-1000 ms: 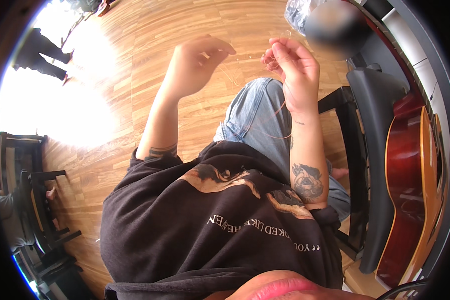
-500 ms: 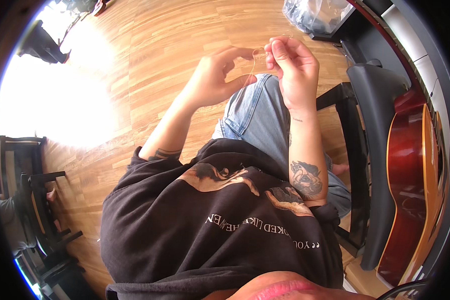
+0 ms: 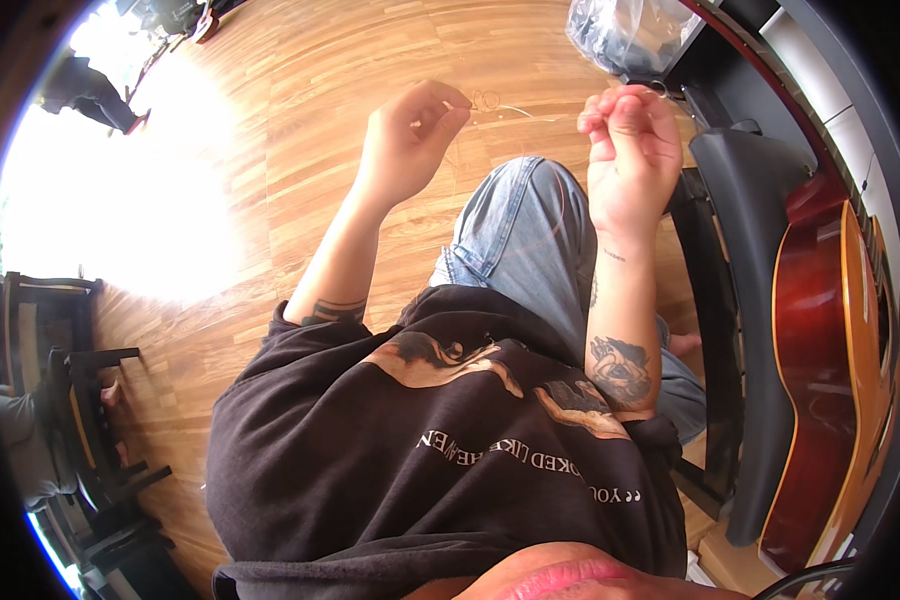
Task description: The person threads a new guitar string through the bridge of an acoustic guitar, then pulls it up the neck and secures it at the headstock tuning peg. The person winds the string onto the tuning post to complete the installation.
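Note:
My left hand (image 3: 410,145), raised above my jeans knee (image 3: 510,220), has its fingers curled and pinched on a thin pale string (image 3: 515,108), which forms small loops just beside the fingertips. My right hand (image 3: 635,165) is higher at the right, palm up, thumb and fingers pressed together on the string, with a small coil at their tips. A fine orange strand hangs between the hands over my knee. Exactly where the strands run is hard to make out.
A red-brown acoustic guitar (image 3: 810,370) rests at my right against a black padded seat (image 3: 730,180). A clear plastic bag (image 3: 620,35) lies beyond. Black chairs (image 3: 45,300) stand at left, with a seated person's foot (image 3: 112,393). Another person's legs (image 3: 95,95) show upper left.
My hands came close half a second ago and are now farther apart: the left moved up and left, the right moved rightward. The string's loops now stretch between them.

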Available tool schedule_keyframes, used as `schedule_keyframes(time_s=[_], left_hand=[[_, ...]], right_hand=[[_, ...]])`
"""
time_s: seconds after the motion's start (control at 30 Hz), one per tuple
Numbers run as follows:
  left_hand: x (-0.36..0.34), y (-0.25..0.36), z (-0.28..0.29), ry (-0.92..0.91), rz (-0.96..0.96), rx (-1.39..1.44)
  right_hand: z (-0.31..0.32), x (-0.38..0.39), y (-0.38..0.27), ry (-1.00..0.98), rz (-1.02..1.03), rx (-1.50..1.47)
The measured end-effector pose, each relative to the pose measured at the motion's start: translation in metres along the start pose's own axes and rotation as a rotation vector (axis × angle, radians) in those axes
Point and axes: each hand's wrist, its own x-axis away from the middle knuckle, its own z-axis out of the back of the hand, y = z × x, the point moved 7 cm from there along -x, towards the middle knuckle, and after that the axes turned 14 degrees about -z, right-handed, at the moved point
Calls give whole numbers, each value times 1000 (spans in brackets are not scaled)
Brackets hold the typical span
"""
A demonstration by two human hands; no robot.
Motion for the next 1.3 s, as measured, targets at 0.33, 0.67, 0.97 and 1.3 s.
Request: schedule_keyframes(time_s=[0.33, 0.67, 0.97, 1.3], left_hand=[[-1, -28, 25, 2, -71, -403], [-1, -24, 26, 48, 34, -106], [-7, 17, 24, 42, -64, 184], [-3, 33, 3, -210, -10, 667]], right_hand=[[-29, 36, -81, -263, 238, -151], [-35, 31, -60, -148, 274, 221], [-80, 36, -21, -470, 142, 812], [-76, 6, 6, -266, 91, 645]])
